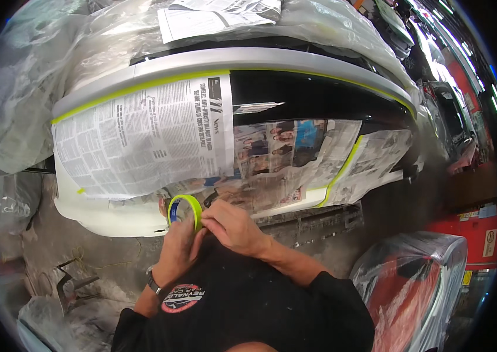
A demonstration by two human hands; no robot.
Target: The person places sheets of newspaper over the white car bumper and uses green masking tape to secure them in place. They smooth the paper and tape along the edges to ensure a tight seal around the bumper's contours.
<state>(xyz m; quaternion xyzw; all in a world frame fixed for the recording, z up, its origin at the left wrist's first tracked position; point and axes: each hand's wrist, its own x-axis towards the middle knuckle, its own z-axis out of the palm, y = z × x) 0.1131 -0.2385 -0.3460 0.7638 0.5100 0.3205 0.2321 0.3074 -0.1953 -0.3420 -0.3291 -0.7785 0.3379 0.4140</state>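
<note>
My left hand (179, 242) holds a roll of yellow-green masking tape (196, 206) upright, its fingers reaching into the ring. Close against the roll's right side, my right hand (232, 227) is closed in a pinch at the tape; the tape end between its fingertips is too small to make out. Beyond my hands stands a white and black car body panel (295, 88). A large newspaper sheet (137, 135) covers its left part, fixed along the top by a strip of yellow-green tape (143, 84). More newspaper (281, 152) covers the lower middle and right.
Clear plastic sheeting (102, 35) drapes over the car behind the panel, with folded newspaper (219, 17) on top. At the lower right a plastic-wrapped red part (407, 293) stands near a red cabinet (483, 234). A dark metal stand (67, 281) is on the floor at left.
</note>
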